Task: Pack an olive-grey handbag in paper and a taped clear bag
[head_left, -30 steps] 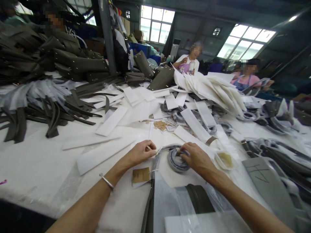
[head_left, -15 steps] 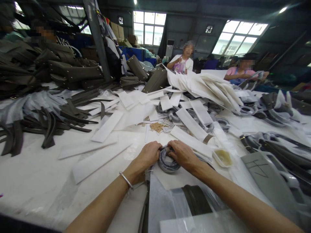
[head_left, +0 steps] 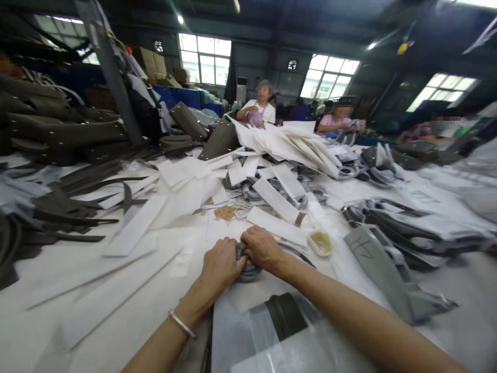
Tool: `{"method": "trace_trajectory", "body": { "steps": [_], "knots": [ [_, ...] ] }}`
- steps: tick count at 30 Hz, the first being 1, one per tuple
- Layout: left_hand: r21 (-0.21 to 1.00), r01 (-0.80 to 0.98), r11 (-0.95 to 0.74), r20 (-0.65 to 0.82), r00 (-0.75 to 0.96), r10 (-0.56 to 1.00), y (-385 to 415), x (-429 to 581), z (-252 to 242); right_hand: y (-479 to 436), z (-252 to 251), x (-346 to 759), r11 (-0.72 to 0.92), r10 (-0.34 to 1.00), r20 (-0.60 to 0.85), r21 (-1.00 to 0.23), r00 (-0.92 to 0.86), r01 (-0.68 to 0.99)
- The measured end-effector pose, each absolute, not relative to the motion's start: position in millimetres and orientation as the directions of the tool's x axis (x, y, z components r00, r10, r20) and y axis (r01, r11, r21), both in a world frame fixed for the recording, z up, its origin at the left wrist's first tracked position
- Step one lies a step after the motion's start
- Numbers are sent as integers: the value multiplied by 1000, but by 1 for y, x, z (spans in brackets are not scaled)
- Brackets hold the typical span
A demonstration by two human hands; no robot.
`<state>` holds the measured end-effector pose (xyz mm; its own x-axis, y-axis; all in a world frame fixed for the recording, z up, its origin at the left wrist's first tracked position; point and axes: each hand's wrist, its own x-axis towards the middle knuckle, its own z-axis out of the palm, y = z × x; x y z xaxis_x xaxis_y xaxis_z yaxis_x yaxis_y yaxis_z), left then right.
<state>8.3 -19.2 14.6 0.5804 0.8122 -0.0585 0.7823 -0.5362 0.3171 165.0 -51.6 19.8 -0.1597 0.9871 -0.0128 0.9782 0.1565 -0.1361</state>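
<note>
A coiled, plastic-wrapped grey strap [head_left: 249, 272] lies on the white table in front of me. My left hand [head_left: 222, 261] is closed on its left side, and my right hand [head_left: 262, 247] grips its upper right edge, the two hands nearly touching. The fingers partly hide the coil. Just below it is a flat, plastic-covered piece with a dark band [head_left: 285, 315]. White foam strips [head_left: 276, 199] lie beyond my hands, near small brown cards [head_left: 225, 212].
A small dish of yellowish paste [head_left: 321, 242] and a grey marked piece [head_left: 367, 251] are on the right. Dark bags [head_left: 70, 135] and straps pile up on the left. Stacked white sheets [head_left: 287, 147] stand ahead. Several people work across the table.
The view has swung to the right, so the scene sits further left. My left hand has come over the coil, and my hands are closer together, covering more of it.
</note>
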Motion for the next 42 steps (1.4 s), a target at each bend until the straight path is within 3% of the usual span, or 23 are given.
{"method": "trace_trajectory", "body": {
  "steps": [7,14,18,21,24,30,38,42],
  "knots": [
    [135,825,-549,-73,561,825,-22,19,15,-52,18,162,81,995,-46,-144,-89,986],
    [113,817,-565,-93,575,813,-23,14,17,-52,20,159,69,996,-37,-177,-77,982],
    [145,819,-556,-66,568,820,-22,9,12,-60,29,165,65,998,-10,-197,-68,978],
    [177,813,-555,-35,569,822,-23,7,10,-70,35,167,-42,998,29,-187,48,982],
    [207,818,-536,-37,555,831,-21,4,10,-78,32,165,-126,992,-23,-198,124,972],
    [399,765,-505,-46,567,822,-16,-3,0,-72,17,159,-74,989,-141,-253,39,965],
    [393,773,-498,-49,558,828,-15,4,2,-61,5,161,-16,985,-171,-258,-29,966],
    [406,746,-529,-29,589,808,-15,4,-3,-55,23,170,11,973,-221,-225,-62,974]
  ]
}}
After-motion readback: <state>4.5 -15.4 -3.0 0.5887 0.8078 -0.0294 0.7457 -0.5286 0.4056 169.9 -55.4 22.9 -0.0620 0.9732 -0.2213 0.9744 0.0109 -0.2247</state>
